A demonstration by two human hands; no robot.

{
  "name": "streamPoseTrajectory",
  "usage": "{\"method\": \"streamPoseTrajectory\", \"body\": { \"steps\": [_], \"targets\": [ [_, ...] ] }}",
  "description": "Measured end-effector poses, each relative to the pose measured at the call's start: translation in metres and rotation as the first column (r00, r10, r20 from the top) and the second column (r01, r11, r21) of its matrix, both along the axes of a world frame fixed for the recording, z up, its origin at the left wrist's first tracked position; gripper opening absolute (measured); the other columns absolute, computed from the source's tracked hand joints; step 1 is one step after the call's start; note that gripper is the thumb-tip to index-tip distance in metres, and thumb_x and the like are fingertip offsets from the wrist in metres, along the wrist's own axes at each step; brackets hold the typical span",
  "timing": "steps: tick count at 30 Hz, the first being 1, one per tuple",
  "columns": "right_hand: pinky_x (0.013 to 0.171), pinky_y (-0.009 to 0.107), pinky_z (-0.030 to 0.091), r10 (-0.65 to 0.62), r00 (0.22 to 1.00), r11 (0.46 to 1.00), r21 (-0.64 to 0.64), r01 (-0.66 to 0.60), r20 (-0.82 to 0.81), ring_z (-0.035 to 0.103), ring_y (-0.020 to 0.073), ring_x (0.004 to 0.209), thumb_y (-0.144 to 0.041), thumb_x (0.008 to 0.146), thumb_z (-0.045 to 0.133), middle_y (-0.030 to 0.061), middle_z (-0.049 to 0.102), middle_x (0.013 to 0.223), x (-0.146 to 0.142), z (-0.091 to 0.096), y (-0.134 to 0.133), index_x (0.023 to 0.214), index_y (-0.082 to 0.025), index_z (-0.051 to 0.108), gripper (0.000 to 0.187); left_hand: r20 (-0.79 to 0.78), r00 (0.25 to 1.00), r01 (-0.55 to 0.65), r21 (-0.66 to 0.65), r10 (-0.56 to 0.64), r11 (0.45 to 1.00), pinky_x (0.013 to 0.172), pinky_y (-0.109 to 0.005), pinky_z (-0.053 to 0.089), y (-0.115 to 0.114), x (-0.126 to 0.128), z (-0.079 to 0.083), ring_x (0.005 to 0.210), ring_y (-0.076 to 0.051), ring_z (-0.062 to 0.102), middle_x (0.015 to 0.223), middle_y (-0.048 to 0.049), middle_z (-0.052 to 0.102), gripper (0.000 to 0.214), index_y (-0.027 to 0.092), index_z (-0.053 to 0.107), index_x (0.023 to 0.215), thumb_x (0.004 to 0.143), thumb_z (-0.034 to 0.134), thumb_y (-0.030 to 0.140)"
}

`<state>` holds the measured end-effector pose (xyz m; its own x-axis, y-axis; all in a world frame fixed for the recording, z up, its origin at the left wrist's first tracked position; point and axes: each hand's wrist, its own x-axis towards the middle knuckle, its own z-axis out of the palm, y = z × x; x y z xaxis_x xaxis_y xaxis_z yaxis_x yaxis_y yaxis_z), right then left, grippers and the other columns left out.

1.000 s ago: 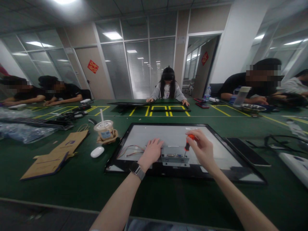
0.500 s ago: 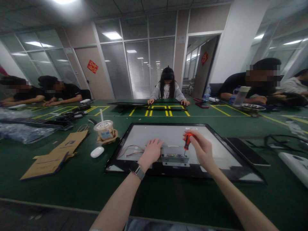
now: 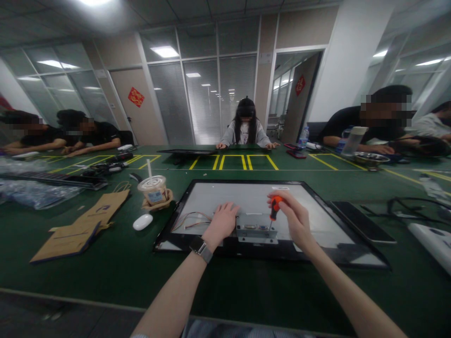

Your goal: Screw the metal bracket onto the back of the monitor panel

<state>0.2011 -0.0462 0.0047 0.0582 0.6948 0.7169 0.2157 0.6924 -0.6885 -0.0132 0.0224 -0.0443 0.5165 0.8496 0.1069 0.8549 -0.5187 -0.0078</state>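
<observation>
A flat display panel (image 3: 207,197) with a pale back and black frame lies on the green table. Near its front edge sits a metal bracket (image 3: 259,233) bearing blue connector sockets. My right hand (image 3: 295,217) is closed around the handle of a red and black screwdriver (image 3: 275,207), held nearly upright with its tip down at the bracket's right part. My left hand (image 3: 223,220) rests with fingers stretched out on the panel, against the bracket's left side. Thin wires (image 3: 190,219) lie on the panel left of that hand.
To the left are a cup with a straw (image 3: 154,191) in a cardboard holder, a white mouse (image 3: 143,222) and a paper bag (image 3: 88,220). A black phone-like slab (image 3: 359,220) and white device (image 3: 431,246) lie right. A person (image 3: 245,126) sits opposite; others work on both sides.
The screwdriver's handle has turned slightly in my right hand; my left hand stays in place. Across the table, the person's hands have shifted a little and a dark strip there no longer shows.
</observation>
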Motion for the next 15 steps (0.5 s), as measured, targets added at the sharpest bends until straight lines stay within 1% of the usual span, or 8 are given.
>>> {"method": "streamPoseTrajectory", "body": {
  "steps": [2, 4, 9, 12, 15],
  "targets": [
    [0.071, 0.038, 0.054, 0.012, 0.999, 1.000, -0.025, -0.013, -0.034, 0.066, 0.0214, 0.082, -0.032, 0.096, 0.051, 0.0059, 0.067, 0.096, -0.0003, -0.0007, -0.0001, 0.107, -0.025, 0.068, 0.022, 0.007, 1.000, -0.001, -0.008, 0.001, 1.000, 0.113, -0.045, 0.034, -0.0008, 0.0003, 0.0014, 0.138, -0.027, 0.041, 0.151, -0.0138, 0.043, 0.053, 0.019, 0.043, 0.144, 0.092, 0.038, 0.008],
    [0.070, 0.038, 0.055, -0.004, 0.999, 0.999, -0.033, 0.003, -0.043, 0.066, 0.0216, 0.080, -0.033, 0.094, 0.054, 0.0061, 0.068, 0.095, -0.0008, -0.0006, 0.0003, 0.107, -0.025, 0.068, 0.020, 0.013, 1.000, -0.008, -0.014, 0.008, 1.000, 0.113, -0.046, 0.034, -0.0011, 0.0006, 0.0018, 0.138, -0.027, 0.041, 0.151, -0.0138, 0.043, 0.054, 0.020, 0.043, 0.144, 0.091, 0.038, 0.008],
    [0.070, 0.036, 0.053, -0.079, 0.996, 0.996, 0.038, 0.078, 0.032, 0.061, 0.0203, 0.081, -0.029, 0.089, 0.062, 0.0044, 0.062, 0.089, -0.0018, 0.0007, 0.0022, 0.102, -0.025, 0.070, 0.015, 0.016, 1.000, 0.001, -0.003, -0.001, 1.000, 0.113, -0.046, 0.034, -0.0007, 0.0010, 0.0000, 0.136, -0.027, 0.042, 0.150, -0.0140, 0.044, 0.053, 0.019, 0.044, 0.143, 0.092, 0.037, 0.007],
    [0.069, 0.034, 0.052, -0.061, 0.998, 0.997, 0.050, 0.060, 0.022, 0.059, 0.0197, 0.081, -0.027, 0.087, 0.064, 0.0037, 0.060, 0.088, -0.0026, 0.0025, 0.0020, 0.098, -0.025, 0.070, 0.012, 0.018, 1.000, 0.006, 0.006, -0.006, 1.000, 0.112, -0.046, 0.035, -0.0005, 0.0016, -0.0003, 0.136, -0.027, 0.043, 0.149, -0.0142, 0.045, 0.052, 0.018, 0.045, 0.143, 0.092, 0.037, 0.007],
    [0.063, 0.033, 0.052, -0.027, 0.999, 0.999, 0.028, 0.028, -0.031, 0.059, 0.0194, 0.078, -0.030, 0.087, 0.065, 0.0039, 0.059, 0.087, -0.0023, 0.0048, 0.0014, 0.090, -0.025, 0.071, 0.009, 0.027, 1.000, -0.009, -0.001, 0.009, 1.000, 0.112, -0.046, 0.035, -0.0008, 0.0023, 0.0008, 0.135, -0.027, 0.044, 0.148, -0.0139, 0.046, 0.051, 0.020, 0.046, 0.141, 0.093, 0.035, 0.008]
  ]
}}
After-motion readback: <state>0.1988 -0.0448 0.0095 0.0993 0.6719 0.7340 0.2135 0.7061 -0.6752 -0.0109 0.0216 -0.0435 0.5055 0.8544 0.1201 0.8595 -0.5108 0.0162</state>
